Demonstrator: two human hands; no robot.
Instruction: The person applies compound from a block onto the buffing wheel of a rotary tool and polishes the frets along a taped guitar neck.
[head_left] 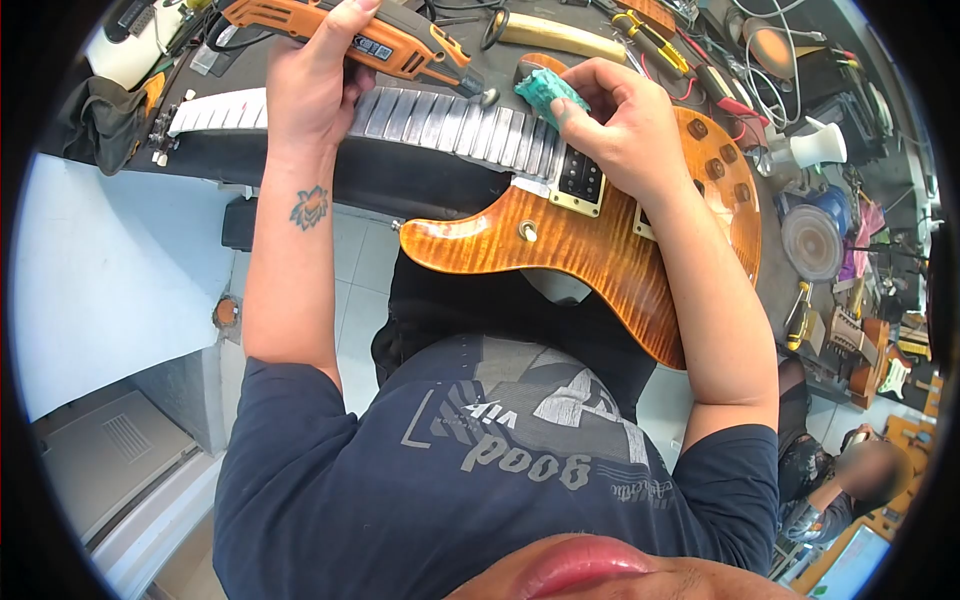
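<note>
My left hand [312, 85] is wrapped around an orange and black rotary tool [385, 45], whose small round tip [489, 97] points right, just above the guitar's neck. In my right hand [630, 120], thumb and fingers pinch a rough green block [548, 95] that looks like polishing compound. The tool's tip and the block are a short gap apart. Below them lies an electric guitar with an amber flame-top body [590, 248]. Silvery masking covers its fretboard [420, 118] between the frets, with a whiter stretch toward the headstock. My right forearm passes over the body.
A yellowish curved handle-like piece [560, 38] lies behind the neck. Pliers [650, 42], cables and a white cup-like item [820, 146] crowd the right of the bench. Dark cloth [105, 125] sits far left. Another person [840, 480] is at lower right.
</note>
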